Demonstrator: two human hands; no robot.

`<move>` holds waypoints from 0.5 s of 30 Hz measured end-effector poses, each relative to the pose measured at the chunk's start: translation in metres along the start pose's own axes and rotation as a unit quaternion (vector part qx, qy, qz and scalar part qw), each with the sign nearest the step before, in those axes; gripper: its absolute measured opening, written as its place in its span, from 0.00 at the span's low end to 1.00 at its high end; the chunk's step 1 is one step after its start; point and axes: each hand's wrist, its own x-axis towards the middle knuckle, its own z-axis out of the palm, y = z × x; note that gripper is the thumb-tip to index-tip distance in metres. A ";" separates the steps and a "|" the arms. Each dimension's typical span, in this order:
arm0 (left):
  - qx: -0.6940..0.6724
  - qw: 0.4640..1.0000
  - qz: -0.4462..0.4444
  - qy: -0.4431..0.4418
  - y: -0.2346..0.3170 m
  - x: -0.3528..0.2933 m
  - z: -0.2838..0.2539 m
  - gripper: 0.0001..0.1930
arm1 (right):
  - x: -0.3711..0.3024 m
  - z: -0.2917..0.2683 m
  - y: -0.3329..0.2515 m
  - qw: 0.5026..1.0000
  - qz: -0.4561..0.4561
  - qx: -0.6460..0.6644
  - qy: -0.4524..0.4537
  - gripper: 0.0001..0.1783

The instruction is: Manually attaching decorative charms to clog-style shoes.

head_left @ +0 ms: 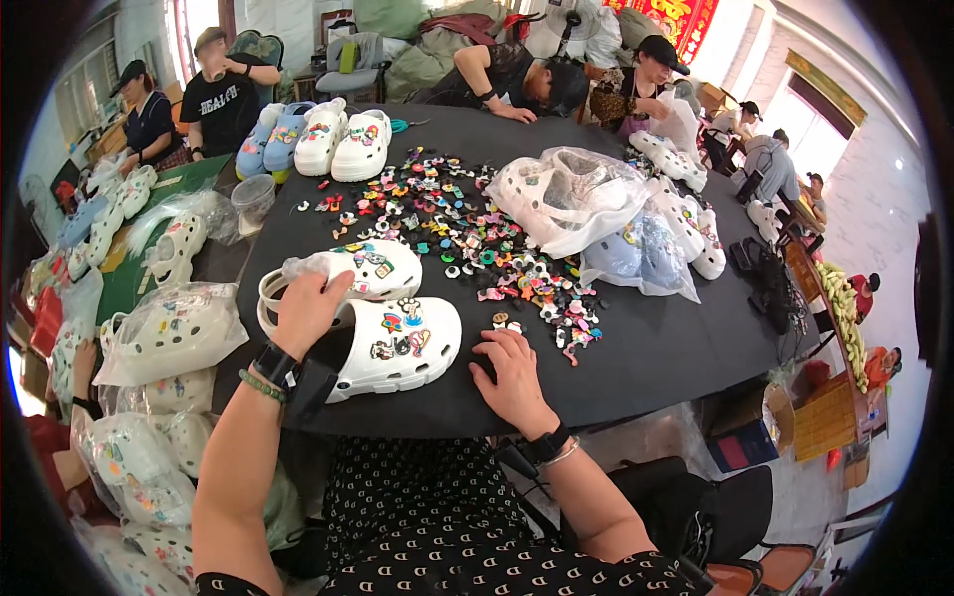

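Note:
Two white clogs lie side by side on the dark table in front of me, toes to the right. Colourful shoe charms decorate both the far clog (373,263) and the near clog (417,343). My left hand (306,310) is closed over the heel end of the far clog, its fingertips partly hidden; a bit of clear plastic shows beside them. On the tabletop right of the near clog, my right hand (512,372) lies with fingers apart and nothing in it. Just beyond its fingertips are a few small charms (507,324) from a loose, multicoloured spread.
The charm pile (467,223) covers the table's middle. Bagged white clogs (571,194) and bagged blue clogs (636,253) sit to the right. Decorated clogs (360,144) stand at the far left, near a clear tub (253,197). More bagged clogs (174,328) crowd my left. Several people work around.

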 end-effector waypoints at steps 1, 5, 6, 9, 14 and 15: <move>0.002 1.000 0.012 0.003 0.000 -0.001 0.002 0.31 | 0.000 -0.001 0.000 1.000 0.001 -0.003 0.001 0.14; 0.022 1.000 0.013 0.010 0.004 -0.006 0.001 0.31 | 0.003 -0.001 0.005 1.000 -0.008 0.022 0.001 0.13; 0.011 1.000 0.019 0.010 0.005 -0.008 0.001 0.31 | 0.005 -0.001 0.010 0.999 -0.020 0.045 0.004 0.13; 0.010 0.999 0.039 0.027 0.007 -0.014 0.003 0.31 | 0.019 -0.014 0.037 0.996 -0.005 0.068 0.054 0.12; 0.009 0.997 0.048 0.061 0.008 -0.017 0.006 0.31 | 0.043 -0.058 0.071 0.991 0.106 -0.080 0.033 0.20; 0.002 0.998 0.036 0.060 0.011 -0.020 0.003 0.30 | 0.045 -0.057 0.084 0.991 0.100 -0.078 0.030 0.20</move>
